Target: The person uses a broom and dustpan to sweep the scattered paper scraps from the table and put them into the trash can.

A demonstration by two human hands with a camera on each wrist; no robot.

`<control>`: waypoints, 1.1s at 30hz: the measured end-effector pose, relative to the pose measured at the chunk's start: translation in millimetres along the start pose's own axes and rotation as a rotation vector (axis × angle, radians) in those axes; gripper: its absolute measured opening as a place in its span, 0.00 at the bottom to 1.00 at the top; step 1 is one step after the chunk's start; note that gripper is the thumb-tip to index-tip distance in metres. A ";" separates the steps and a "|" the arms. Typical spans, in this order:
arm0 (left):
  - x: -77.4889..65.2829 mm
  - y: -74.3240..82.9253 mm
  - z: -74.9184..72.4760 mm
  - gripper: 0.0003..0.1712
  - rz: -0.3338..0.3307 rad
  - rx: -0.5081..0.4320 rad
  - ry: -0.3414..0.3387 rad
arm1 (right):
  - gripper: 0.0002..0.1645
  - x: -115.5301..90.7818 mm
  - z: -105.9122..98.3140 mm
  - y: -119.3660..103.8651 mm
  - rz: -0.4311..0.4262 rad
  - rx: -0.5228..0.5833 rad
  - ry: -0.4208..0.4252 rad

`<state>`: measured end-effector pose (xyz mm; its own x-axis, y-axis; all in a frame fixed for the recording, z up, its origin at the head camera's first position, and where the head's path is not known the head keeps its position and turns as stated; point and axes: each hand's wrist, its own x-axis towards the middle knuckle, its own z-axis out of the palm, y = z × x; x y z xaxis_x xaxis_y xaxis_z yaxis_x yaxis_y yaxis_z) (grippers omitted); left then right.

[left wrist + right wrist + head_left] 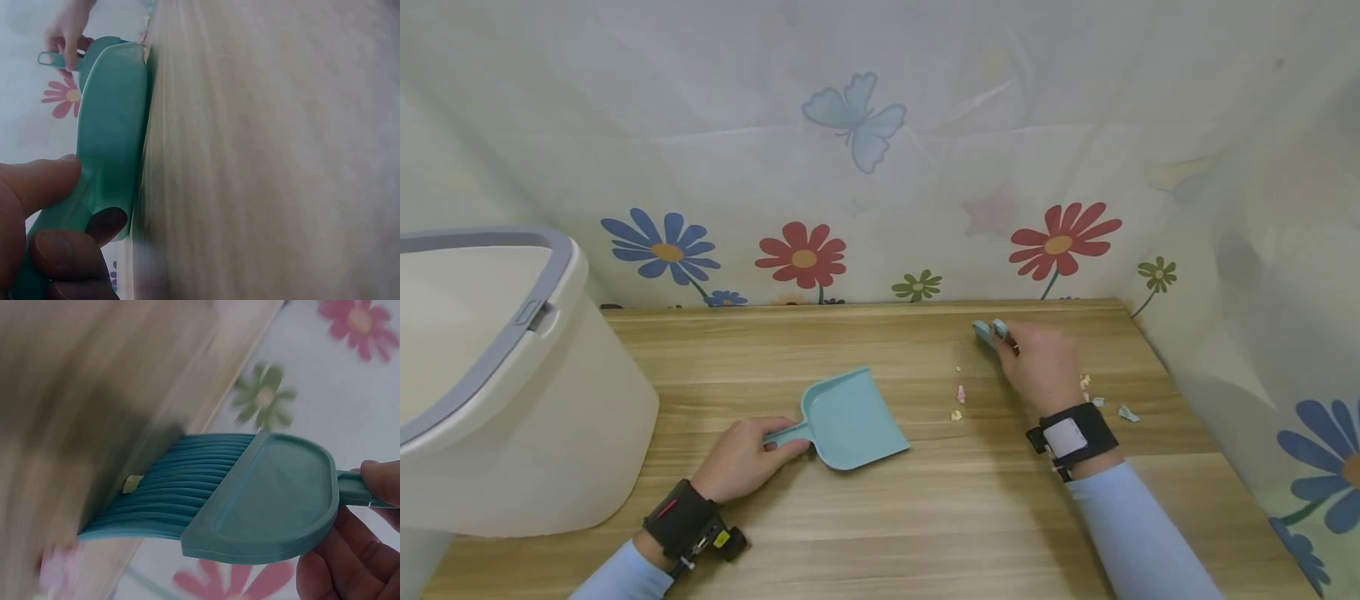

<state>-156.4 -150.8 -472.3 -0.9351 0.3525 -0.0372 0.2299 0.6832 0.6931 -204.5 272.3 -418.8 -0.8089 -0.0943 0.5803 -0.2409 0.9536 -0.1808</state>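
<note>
My left hand [747, 457] grips the handle of a light teal dustpan [853, 419], which lies on the wooden table with its wide edge facing right. In the right wrist view, the fingers of my right hand [356, 550] hold the handle of a teal hand brush [269, 500]. Its bristles [187, 487] meet the tabletop beside a yellowish scrap [132, 484]. Seen from the head, my right hand [1043, 367] hides most of the brush. A pink scrap [961, 394] and a yellow scrap [956, 414] lie between brush and dustpan.
A large white bin [550, 400] with a grey-blue rim stands at the left. More paper scraps [1127, 413] lie right of my right wrist. Behind the wooden table [880, 533] hangs a flowered sheet [925, 192], which also covers the right side.
</note>
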 end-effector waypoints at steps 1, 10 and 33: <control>0.1 0.3 -0.2 0.24 0.001 0.000 0.001 | 0.10 -2.3 0.5 -8.5 -0.007 0.021 -0.002; 2.2 3.1 0.8 0.22 -0.007 -0.018 -0.007 | 0.07 -14.8 -2.3 -72.4 -0.139 0.166 -0.032; -3.0 4.6 3.5 0.23 -0.019 -0.015 -0.013 | 0.30 -18.1 -23.5 -22.8 -0.331 0.455 -0.462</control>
<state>-151.6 -146.5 -471.4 -0.9357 0.3478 -0.0595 0.2082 0.6804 0.7026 -171.8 259.0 -406.5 -0.7748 -0.5642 0.2852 -0.6298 0.6503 -0.4247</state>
